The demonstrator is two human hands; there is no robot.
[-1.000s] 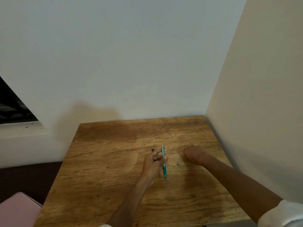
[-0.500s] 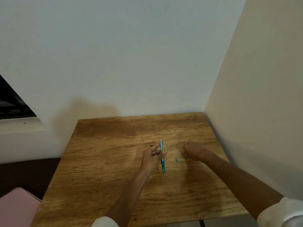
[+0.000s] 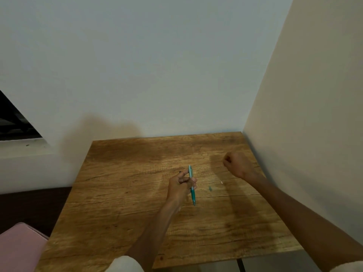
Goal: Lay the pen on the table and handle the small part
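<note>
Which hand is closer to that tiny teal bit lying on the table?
Left. The left hand, holding the teal pen, sits just left of the teal bit; the right hand is farther, up-right.

Dim, soft shadows, perhaps slightly blurred

Wooden desk stands in a corner, its far edge against a pale grey-white wall and its right edge against a cream wall. Dark window opening at left. Pink seat at lower left.

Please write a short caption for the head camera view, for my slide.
Left hand holds a teal pen above a wooden table; right hand is curled nearby.
</note>
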